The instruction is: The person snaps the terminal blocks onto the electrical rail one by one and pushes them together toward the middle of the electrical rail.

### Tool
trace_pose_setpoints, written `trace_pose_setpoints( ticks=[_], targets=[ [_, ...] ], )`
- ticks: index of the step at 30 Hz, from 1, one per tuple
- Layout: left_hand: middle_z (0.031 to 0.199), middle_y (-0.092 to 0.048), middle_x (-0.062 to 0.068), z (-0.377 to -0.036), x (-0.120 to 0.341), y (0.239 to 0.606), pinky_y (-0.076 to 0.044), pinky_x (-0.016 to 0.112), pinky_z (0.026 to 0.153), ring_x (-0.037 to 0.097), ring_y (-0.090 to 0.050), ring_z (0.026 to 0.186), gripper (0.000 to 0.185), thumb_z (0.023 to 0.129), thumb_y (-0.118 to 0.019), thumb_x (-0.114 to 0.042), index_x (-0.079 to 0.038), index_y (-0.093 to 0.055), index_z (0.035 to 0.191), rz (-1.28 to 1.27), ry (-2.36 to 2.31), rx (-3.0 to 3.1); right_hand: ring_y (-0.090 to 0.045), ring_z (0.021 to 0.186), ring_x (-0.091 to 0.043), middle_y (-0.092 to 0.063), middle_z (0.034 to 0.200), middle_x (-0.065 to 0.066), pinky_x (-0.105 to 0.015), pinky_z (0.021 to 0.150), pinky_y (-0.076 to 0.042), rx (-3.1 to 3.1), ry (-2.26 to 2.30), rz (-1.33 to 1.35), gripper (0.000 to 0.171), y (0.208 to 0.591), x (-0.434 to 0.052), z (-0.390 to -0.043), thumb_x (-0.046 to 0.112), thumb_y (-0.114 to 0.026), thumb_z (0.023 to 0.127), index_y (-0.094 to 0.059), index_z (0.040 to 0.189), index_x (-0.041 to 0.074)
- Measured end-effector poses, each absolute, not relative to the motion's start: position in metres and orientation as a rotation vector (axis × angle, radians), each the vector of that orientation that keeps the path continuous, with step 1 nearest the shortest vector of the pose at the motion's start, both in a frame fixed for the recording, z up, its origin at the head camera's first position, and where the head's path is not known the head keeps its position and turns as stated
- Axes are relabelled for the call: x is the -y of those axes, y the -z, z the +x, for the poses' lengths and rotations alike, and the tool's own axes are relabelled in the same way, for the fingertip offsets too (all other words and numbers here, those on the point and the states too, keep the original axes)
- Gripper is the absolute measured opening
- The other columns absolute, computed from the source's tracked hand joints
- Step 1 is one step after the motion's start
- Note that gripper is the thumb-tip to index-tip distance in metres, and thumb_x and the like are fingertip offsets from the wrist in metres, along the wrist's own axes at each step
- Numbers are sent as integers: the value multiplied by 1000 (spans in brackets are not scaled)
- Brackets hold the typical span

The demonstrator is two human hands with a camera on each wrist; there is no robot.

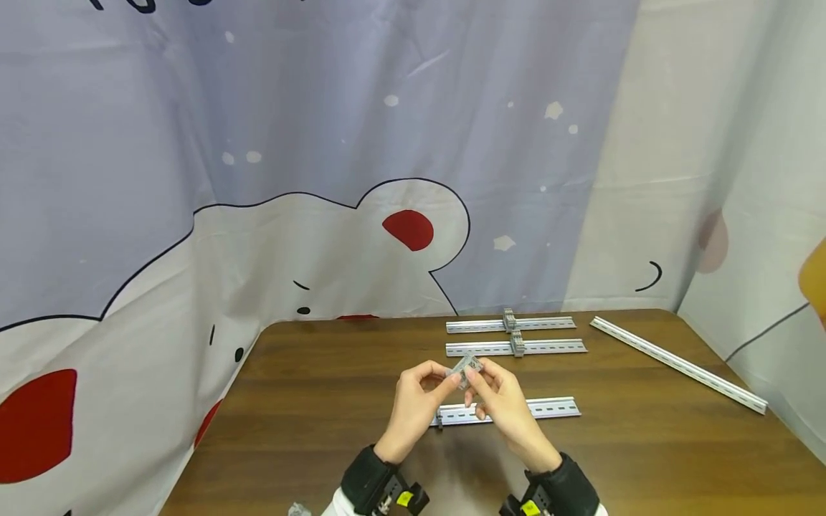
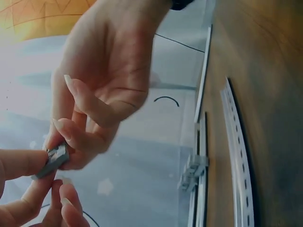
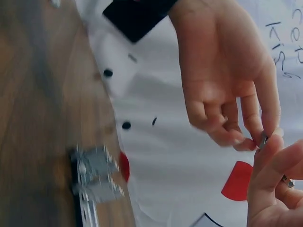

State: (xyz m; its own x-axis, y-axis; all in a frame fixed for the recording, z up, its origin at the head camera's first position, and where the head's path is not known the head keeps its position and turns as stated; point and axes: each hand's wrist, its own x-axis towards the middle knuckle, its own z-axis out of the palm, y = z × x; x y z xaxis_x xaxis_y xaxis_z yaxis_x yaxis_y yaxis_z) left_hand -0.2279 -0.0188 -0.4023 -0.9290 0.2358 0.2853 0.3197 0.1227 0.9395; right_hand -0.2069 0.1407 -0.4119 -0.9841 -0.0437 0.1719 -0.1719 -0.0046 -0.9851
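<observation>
A small grey terminal block (image 1: 466, 367) is held up above the table between both hands. My left hand (image 1: 413, 408) pinches one side of it between thumb and fingers. On the other side, my right hand (image 1: 508, 412) also pinches it, its remaining fingers loosely bent. The left wrist view shows the block (image 2: 53, 160) tilted between the fingertips of both hands. In the right wrist view, fingers hide most of it. Below the hands lies the nearest slotted metal rail (image 1: 553, 408), partly covered by them. Grey blocks (image 3: 98, 172) sit at that rail's left end.
Two further rails, a middle one (image 1: 477, 349) and a back one (image 1: 474, 327), lie behind, each carrying grey blocks (image 1: 517, 343). A longer bare rail (image 1: 677, 364) slants along the table's right side. A pale object (image 1: 299, 509) shows at the front left. Printed curtains (image 1: 323, 251) stand behind.
</observation>
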Motion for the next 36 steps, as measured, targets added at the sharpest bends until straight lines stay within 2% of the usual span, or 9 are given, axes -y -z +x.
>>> trace_pose_setpoints(
  ticks=[3, 5, 11, 14, 17, 20, 25, 30, 36],
  targets=[
    [86, -72, 9, -232, 26, 408, -44, 20, 64, 8, -60, 72, 15, 89, -69, -21, -6, -72, 92, -668, 1838, 2336, -52, 54, -6, -57, 71, 0, -17, 44, -39, 2202, -2060, 227, 25, 407, -148, -212, 17, -47, 102, -49, 108, -8],
    [85, -72, 5, -235, 36, 414, -46, 20, 66, 6, -61, 73, 14, 90, -68, -23, -9, -73, 93, -720, 1733, 2379, -49, 50, -6, -55, 69, -4, -18, 43, -38, 2303, -1936, 186, 23, 404, -159, -214, 16, -43, 103, -47, 108, -6],
    [82, -69, 3, -246, 74, 437, -48, 20, 62, 7, -60, 69, 8, 86, -71, -9, -5, -72, 93, -679, 1405, 2609, -44, 53, -12, -48, 64, -3, -27, 49, -36, 2792, -1052, 78, 13, 415, -211, -219, 15, -41, 102, -45, 95, 5],
    [85, -67, 6, -249, 85, 447, -47, 26, 59, 13, -60, 70, 21, 80, -76, -10, -2, -70, 98, -649, 1146, 2765, -48, 57, -18, -47, 64, -2, -33, 50, -36, 2920, -651, 44, 13, 431, -233, -220, 16, -43, 100, -45, 91, 7],
    [92, -67, 9, -253, 86, 456, -49, 33, 60, 20, -62, 77, 39, 73, -83, -15, -1, -68, 107, -687, 957, 2875, -58, 59, -25, -55, 65, -6, -40, 48, -40, 2977, -423, 42, 13, 445, -246, -219, 17, -49, 97, -49, 91, 6],
    [98, -67, 10, -258, 80, 464, -51, 40, 65, 26, -64, 85, 49, 69, -87, -19, -3, -68, 111, -754, 892, 2934, -62, 61, -32, -61, 67, -11, -45, 48, -43, 2970, -293, 68, 14, 454, -252, -219, 17, -55, 93, -51, 87, 4],
    [98, -67, 8, -267, 71, 468, -52, 45, 67, 29, -65, 88, 49, 65, -89, -20, -6, -71, 107, -778, 825, 2949, -63, 60, -34, -61, 67, -12, -46, 48, -45, 2946, -240, 85, 17, 454, -253, -221, 16, -59, 90, -51, 83, 4],
    [96, -69, 8, -275, 72, 466, -52, 43, 65, 29, -66, 88, 44, 64, -90, -19, -7, -74, 103, -810, 800, 2921, -62, 59, -31, -59, 65, -10, -45, 48, -44, 2958, -273, 50, 17, 449, -252, -223, 16, -61, 89, -52, 79, 5],
    [88, -71, 3, -281, 73, 467, -48, 35, 62, 20, -65, 77, 32, 65, -88, -18, -9, -76, 93, -830, 812, 2869, -53, 56, -23, -52, 61, -4, -41, 48, -41, 2973, -326, 18, 18, 446, -252, -225, 14, -62, 87, -53, 72, 9]
  ],
)
